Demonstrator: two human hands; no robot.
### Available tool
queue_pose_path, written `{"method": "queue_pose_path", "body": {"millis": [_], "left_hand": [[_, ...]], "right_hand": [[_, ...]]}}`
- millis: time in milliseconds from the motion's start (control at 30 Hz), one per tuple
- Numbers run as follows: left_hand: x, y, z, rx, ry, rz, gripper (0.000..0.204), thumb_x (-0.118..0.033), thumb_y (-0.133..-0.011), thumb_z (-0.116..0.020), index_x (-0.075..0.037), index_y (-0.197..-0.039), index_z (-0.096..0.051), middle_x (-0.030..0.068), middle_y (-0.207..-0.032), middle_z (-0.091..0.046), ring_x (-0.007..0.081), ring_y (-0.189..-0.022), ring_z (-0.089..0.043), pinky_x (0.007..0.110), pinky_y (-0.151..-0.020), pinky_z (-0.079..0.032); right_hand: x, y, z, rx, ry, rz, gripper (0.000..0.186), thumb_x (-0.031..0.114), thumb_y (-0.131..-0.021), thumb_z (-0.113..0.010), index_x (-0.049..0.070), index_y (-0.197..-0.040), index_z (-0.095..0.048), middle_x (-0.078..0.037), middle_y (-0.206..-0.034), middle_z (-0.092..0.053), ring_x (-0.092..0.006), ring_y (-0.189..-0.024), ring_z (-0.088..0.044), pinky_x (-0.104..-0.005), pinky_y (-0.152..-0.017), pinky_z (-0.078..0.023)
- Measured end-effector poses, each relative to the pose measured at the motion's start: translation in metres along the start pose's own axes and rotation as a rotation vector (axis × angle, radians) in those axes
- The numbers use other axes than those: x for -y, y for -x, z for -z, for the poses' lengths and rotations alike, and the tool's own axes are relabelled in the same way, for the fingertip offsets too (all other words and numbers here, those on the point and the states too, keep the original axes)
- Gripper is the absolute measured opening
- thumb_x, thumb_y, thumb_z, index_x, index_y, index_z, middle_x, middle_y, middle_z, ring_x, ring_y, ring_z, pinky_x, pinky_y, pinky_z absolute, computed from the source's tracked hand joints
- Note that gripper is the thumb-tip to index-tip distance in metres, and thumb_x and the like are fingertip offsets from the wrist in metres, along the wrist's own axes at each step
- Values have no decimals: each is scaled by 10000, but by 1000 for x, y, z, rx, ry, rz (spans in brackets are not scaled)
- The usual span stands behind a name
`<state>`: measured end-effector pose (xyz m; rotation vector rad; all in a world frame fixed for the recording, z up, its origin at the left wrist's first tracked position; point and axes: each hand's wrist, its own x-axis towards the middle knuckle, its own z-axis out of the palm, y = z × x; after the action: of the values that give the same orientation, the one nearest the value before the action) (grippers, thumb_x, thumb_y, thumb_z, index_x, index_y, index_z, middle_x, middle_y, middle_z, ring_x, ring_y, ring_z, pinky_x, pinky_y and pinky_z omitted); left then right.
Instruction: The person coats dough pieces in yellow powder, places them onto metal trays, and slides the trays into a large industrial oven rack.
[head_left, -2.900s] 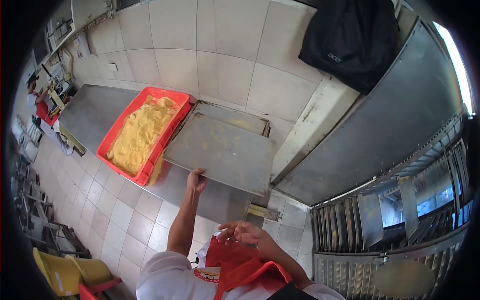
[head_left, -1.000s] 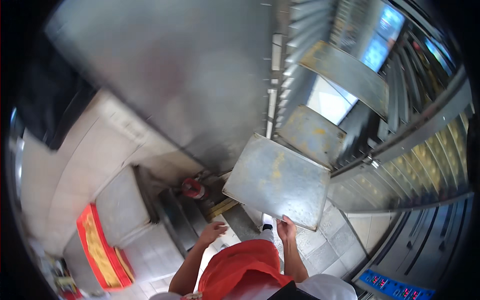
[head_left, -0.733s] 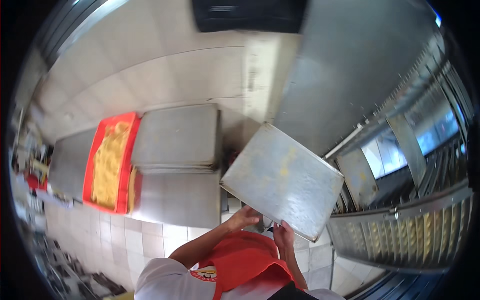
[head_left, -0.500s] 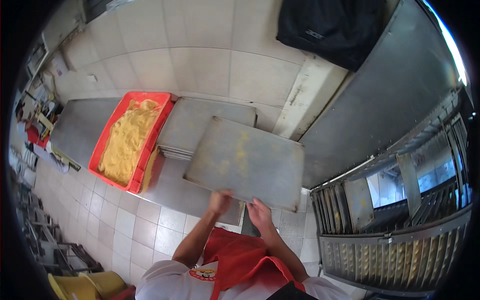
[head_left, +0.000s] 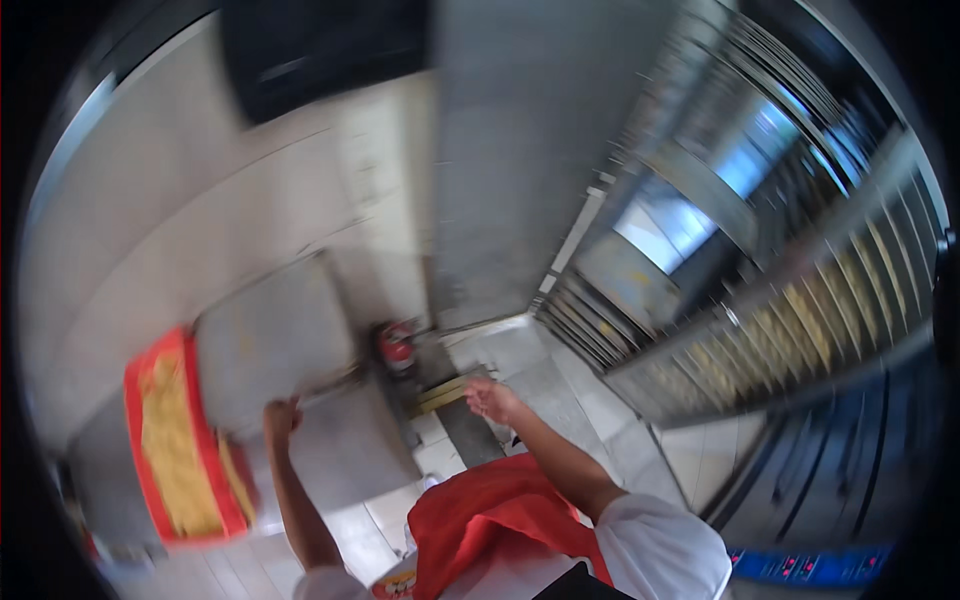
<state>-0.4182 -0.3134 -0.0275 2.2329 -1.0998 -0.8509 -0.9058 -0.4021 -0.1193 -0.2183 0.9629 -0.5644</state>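
Ok, L hand (head_left: 283,415) nr tray (head_left: 270,340), R hand (head_left: 493,400) midair abv flr (head_left: 560,385).

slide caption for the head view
Left hand by metal trays beside a red crate of yellow mixture; right hand empty.

Grey tray (head_left: 275,335), red tub (head_left: 207,430)

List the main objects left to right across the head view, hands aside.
Red rectangular tub of yellow crumbly mass → flat grey rectangular metal tray → red cylindrical container → slatted metal rack. Black bag left out: its place overlaps.
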Motion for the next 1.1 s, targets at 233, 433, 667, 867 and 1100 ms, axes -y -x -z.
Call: {"method": "queue_pose_path", "body": {"millis": [233, 433, 667, 867, 1100], "left_hand": [[-106, 47, -155, 276, 379, 84, 201, -174, -887, -619, -15, -1008, -595, 70, -783, -642, 147, -592, -611, 262, -500, -482], [-222, 72, -233, 541, 240, 13, 465, -182, -828, -700, 61, -1188, -537, 100, -863, -662, 146, -700, -631, 257, -581, -489], [-308, 67, -293, 570, 190, -121, 506, -187, -825, -698, 72, -1220, -516, 89, -881, -676, 128, -729, -616, 262, -634, -486], [-346, 76, -329, 687, 182, -197, 553, -250, -834, -700, 60, -1250, -509, 108, -964, -675, 138, -820, -624, 277, -696, -491], [-388, 110, -321, 912, 378, -275, 545, -258, -880, -679, 19, -1307, -484, 116, -1112, -633, 166, -1007, -599, 303, -909, -469]], "right_hand": [[269, 34, 199, -173, -582, 750, 196, 277, -919, -543, 85, -896, -573, -84, -815, -638, -217, -708, -624, -355, -645, -532], [513, 132, 281, -243, -769, 1190, 610, 515, -853, -616, 126, -1285, -428, -126, -1212, -526, -275, -1096, -515, -462, -937, -411], [621, 179, 376, -450, -827, 1357, 243, 39, -920, -502, 41, -1163, -515, -100, -1018, -618, -235, -799, -641, -365, -741, -595], [511, 167, 328, -326, -726, 1306, 154, 5, -878, -554, 9, -1030, -573, -87, -921, -620, -209, -794, -624, -373, -721, -589], [250, 212, 152, -154, -811, 1049, 49, 3, -877, -581, -17, -915, -605, -94, -918, -627, -211, -895, -607, -419, -906, -530]]}}
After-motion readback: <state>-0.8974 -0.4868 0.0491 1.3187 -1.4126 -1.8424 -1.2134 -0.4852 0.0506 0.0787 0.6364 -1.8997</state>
